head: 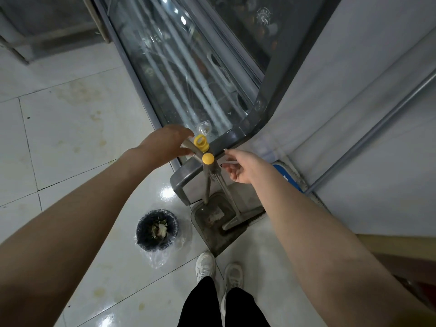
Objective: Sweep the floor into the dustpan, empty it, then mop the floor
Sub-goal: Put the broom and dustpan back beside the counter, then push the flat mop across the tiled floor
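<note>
Floor (70, 138) on the left is open tile, the best room to swing. Bin (141, 226), rubbish in it, stands just left of the dustpan (212, 237). Left hand (165, 143) curls round the ring-capped handle (187, 145). Dustpan and broom (238, 221) stand at the freezer (184, 185) corner, scraps still in the pan. Right hand (238, 166) is loose, half-curled, holding nothing, just beside the round-capped pole.

My read: parking the set before mopping. Lean both poles on the freezer edge before letting go, or they tip. Mop (286, 172) lies right, along the floor's wall edge. It's tight there, so draw it out leftward.
</note>
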